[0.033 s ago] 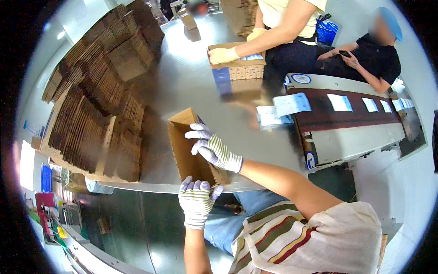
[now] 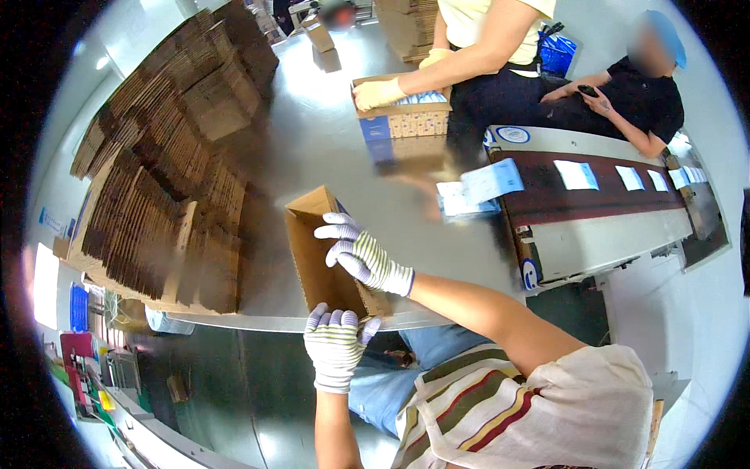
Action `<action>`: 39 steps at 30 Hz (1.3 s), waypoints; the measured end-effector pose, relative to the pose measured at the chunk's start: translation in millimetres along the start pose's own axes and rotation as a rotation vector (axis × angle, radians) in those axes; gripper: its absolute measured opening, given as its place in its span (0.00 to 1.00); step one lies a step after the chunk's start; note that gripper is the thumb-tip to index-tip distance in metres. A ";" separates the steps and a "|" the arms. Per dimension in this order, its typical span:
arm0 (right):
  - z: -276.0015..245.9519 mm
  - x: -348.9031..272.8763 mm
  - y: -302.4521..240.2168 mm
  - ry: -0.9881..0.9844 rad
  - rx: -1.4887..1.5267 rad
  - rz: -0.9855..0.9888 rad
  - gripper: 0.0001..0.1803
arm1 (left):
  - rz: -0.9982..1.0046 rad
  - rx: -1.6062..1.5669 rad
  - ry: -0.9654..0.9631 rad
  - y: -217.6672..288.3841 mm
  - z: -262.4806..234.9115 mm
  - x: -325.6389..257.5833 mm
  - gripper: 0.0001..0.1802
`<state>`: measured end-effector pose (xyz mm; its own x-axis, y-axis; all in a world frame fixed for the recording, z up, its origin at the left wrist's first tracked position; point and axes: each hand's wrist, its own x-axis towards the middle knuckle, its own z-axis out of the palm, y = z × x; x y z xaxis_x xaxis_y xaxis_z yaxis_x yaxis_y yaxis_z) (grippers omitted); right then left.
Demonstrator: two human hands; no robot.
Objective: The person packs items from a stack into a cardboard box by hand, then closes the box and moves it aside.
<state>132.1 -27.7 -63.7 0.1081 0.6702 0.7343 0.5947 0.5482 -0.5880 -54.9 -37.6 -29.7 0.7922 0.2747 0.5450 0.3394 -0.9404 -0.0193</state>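
Note:
An open-topped brown cardboard box [image 2: 311, 254] stands on the metal table near its front edge. My left hand [image 2: 334, 348], in a striped white-and-purple glove, has its fingers curled over the box's near end; the thumb side is partly hidden. Over the box's right side reaches my right hand [image 2: 361, 252], gloved alike, its fingers apart above the opening and nothing visible in them. Whether its palm touches the right wall I cannot tell. Bare brown cardboard shows inside the box.
Tall stacks of folded cardboard [image 2: 168, 203] line the left. A co-worker's yellow-gloved hand [image 2: 379, 94] rests on a filled, patterned box [image 2: 418, 123]. Blue-and-white packets [image 2: 492, 181] overlap at the end of a dark conveyor belt [image 2: 539, 195]. Another person [image 2: 644, 102] sits behind it.
The packets on the belt have shifted slightly left, toward the metal table. My hands and the box in front of me have hardly moved.

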 end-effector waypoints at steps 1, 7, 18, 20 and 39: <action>-2.3 -0.1 -0.6 -0.008 -0.012 0.001 0.11 | 0.002 0.002 -0.022 1.3 -1.4 2.0 0.21; -52.0 7.6 -32.1 -0.154 -0.227 0.030 0.15 | 0.015 0.037 -0.035 3.0 -1.5 1.3 0.21; -420.3 -61.3 67.4 -0.708 -1.317 1.055 0.19 | 0.026 0.020 0.003 14.2 0.6 9.1 0.20; -456.7 -80.2 63.1 -0.781 -1.275 1.049 0.26 | 0.011 0.024 0.003 10.9 -5.2 5.6 0.20; -253.5 -2.3 154.2 -1.253 -0.762 0.800 0.30 | -0.044 0.016 -0.046 5.0 -7.6 2.8 0.21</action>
<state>425.6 -71.5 -70.0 0.1176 0.8076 -0.5779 0.9741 -0.2071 -0.0912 -54.8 -43.1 -21.9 0.7986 0.3246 0.5069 0.3821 -0.9241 -0.0103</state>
